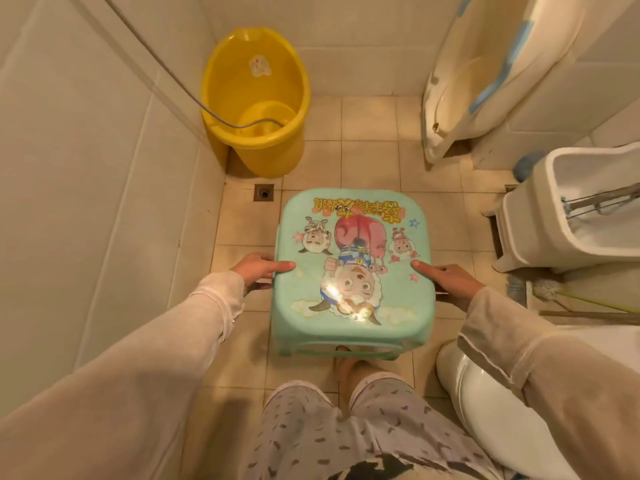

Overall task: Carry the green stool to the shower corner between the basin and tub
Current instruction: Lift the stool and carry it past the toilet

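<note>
Tiled floor (367,161) stretches ahead, and you've got the green stool (353,271) mid-floor, left hand (258,268) and right hand (446,282) clamping its side edges, thumbs on top for balance, yellow tub (256,98) in the far corner.

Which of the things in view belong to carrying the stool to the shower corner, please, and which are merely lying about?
Job: green stool, left hand, right hand, yellow tub, white basin.
Lying about: floor drain, toilet, shower hose.
</note>
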`<control>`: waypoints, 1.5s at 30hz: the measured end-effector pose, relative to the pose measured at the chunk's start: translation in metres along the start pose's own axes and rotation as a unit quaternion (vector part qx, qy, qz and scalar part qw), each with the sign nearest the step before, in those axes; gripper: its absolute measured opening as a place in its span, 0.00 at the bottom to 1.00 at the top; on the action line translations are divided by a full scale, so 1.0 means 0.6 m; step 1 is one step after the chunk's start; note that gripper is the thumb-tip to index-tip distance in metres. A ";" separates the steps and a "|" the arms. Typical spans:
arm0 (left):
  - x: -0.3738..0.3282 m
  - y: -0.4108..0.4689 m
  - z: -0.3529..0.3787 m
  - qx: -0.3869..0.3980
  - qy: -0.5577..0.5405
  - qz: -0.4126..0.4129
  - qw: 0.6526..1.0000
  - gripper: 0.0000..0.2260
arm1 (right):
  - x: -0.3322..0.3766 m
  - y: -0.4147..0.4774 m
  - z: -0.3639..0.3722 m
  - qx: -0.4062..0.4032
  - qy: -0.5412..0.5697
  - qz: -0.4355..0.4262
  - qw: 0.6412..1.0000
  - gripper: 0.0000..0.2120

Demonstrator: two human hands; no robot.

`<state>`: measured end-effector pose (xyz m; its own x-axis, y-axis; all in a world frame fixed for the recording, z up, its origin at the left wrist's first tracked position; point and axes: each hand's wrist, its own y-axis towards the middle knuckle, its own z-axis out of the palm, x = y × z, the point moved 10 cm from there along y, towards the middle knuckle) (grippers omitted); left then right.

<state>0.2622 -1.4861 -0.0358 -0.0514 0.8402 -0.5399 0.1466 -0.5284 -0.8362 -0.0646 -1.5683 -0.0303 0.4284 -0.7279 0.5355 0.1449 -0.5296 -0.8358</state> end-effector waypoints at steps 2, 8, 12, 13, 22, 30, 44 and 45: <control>-0.031 0.023 -0.003 -0.005 -0.008 -0.001 1.000 0.28 | 0.039 0.024 -0.013 0.003 -0.010 0.000 1.000 0.21; -0.123 0.070 -0.015 -0.014 -0.031 0.020 0.999 0.26 | 0.137 0.075 -0.037 0.005 -0.012 -0.012 1.000 0.22; -0.176 0.101 -0.027 -0.015 -0.043 0.028 0.999 0.29 | 0.177 0.102 -0.041 0.012 -0.005 -0.015 1.000 0.17; -0.192 0.111 -0.030 -0.013 -0.038 0.031 0.999 0.30 | 0.187 0.110 -0.042 0.013 -0.004 -0.017 1.000 0.17; -0.361 0.230 -0.072 0.014 0.017 0.044 0.999 0.25 | 0.330 0.212 -0.059 -0.016 0.016 -0.015 1.000 0.22; -0.520 0.292 -0.091 0.057 0.048 0.042 0.996 0.11 | 0.459 0.267 -0.082 -0.056 0.038 -0.011 0.998 0.17; -0.730 0.394 -0.026 0.087 0.101 0.069 0.989 0.07 | 0.544 0.342 -0.176 -0.069 0.087 0.000 0.994 0.17; -0.747 0.406 -0.021 0.080 0.098 0.070 0.989 0.11 | 0.558 0.355 -0.189 -0.072 0.090 0.001 0.993 0.18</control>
<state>0.3332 -1.9897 0.0037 0.1528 0.7561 -0.6364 -0.0208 -0.6413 -0.7670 0.0086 -1.9744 -0.0153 0.2604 -0.7880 0.5579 0.0099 -0.5756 -0.8177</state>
